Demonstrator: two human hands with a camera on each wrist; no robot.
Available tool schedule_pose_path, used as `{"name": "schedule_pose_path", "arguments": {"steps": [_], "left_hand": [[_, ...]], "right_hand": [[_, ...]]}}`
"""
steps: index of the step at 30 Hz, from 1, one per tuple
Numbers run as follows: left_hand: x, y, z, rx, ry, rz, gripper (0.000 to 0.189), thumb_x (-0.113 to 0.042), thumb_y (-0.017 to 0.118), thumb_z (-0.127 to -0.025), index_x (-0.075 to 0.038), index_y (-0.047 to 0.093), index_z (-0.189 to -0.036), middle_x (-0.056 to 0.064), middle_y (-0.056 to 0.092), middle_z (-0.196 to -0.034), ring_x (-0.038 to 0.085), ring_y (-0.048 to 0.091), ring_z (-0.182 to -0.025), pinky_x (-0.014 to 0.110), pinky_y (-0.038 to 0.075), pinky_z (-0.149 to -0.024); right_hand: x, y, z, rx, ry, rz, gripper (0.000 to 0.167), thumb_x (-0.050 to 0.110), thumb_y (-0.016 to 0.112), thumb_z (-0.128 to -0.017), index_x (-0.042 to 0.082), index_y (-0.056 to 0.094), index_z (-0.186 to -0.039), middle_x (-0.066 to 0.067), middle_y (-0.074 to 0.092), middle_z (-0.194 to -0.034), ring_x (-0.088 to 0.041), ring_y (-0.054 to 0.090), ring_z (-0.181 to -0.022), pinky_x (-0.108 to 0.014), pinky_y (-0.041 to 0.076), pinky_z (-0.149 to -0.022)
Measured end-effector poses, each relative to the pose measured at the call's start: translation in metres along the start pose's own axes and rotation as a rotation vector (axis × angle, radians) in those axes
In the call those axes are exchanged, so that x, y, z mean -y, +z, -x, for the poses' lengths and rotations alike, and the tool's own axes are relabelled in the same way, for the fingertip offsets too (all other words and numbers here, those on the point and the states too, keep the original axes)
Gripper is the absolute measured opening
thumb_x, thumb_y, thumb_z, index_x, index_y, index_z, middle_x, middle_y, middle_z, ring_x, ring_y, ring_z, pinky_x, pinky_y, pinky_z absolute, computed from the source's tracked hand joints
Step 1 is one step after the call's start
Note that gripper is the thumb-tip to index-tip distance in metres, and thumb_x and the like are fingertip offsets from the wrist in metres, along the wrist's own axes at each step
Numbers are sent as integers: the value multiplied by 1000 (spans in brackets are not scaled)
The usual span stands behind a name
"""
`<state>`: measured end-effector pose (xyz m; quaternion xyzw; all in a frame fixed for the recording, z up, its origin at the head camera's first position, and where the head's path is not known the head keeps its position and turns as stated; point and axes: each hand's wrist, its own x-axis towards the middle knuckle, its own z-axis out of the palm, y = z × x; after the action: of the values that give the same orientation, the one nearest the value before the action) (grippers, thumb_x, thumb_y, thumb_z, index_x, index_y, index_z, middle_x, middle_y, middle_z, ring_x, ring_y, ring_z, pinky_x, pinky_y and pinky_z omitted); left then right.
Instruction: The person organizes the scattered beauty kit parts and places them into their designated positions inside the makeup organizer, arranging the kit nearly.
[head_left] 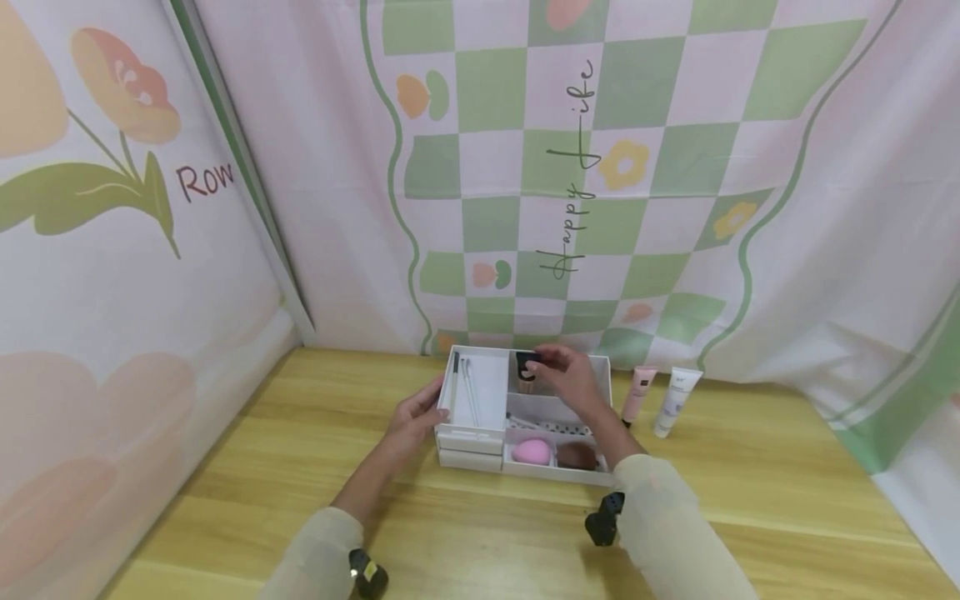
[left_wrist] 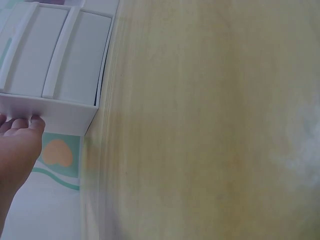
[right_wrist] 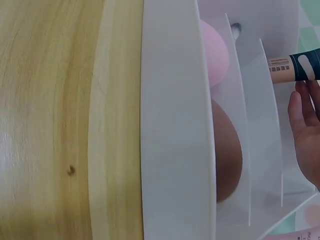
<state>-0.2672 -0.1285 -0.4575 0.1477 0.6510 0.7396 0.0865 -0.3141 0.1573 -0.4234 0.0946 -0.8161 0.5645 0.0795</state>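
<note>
A white desktop organizer (head_left: 555, 476) stands against the back curtain. My right hand (head_left: 573, 382) pinches the black cap of a beige foundation tube (head_left: 527, 386), upright in the back right compartment. The right wrist view shows the fingertips against the cap of this foundation tube (right_wrist: 282, 68). On the organizer's left side rests my left hand (head_left: 411, 421), its fingertips touching the outer wall in the left wrist view. Slim makeup brushes (head_left: 470, 392) lie in the top left tray. A pink makeup sponge (head_left: 532, 452) and a brown rounded item (right_wrist: 227, 155) share the front compartment.
To the organizer's right stand a pink tube (head_left: 638, 394) and a white tube (head_left: 677, 402). Stacked drawers (left_wrist: 80, 60) sit beneath the left tray. A dotted item (head_left: 551, 426) lies in the middle compartment. A printed curtain (head_left: 330, 208) closes off the table's back.
</note>
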Motion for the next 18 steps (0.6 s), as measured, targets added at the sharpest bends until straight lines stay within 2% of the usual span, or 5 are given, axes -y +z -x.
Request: {"name": "schedule_pose_path", "arguments": {"steps": [8,13,18], "left_hand": [[0,1,0,8,10,12,67,1,51,-97,1,24,-158,18,18,-170,35,19,-158,30,32,-122],[0,0,0,11,14,-4,67,1,51,-97,1,25,-159,17,18,-170,35,19,-158,31,32,-122],[0,1,1,3,13,-13,67,0,52,-97,0,26,-159,18,19,-170,36,20,-158,32,32,-122]], "right_hand": [[5,-19,2,-48,-94,-13,36,13,64,-99,-9,60,-128,-29,66,-125,9,60,-96,-6,53,-89],[17,-34,7,-55,-116,73,39,22,58,-103,-5,60,-131,-25,66,-129,13,55,-100,-3,48,-90],[28,-50,10,-69,-142,129,38,27,58,-104,-1,62,-129,-22,67,-129,15,55,-101,0,47,-90]]}}
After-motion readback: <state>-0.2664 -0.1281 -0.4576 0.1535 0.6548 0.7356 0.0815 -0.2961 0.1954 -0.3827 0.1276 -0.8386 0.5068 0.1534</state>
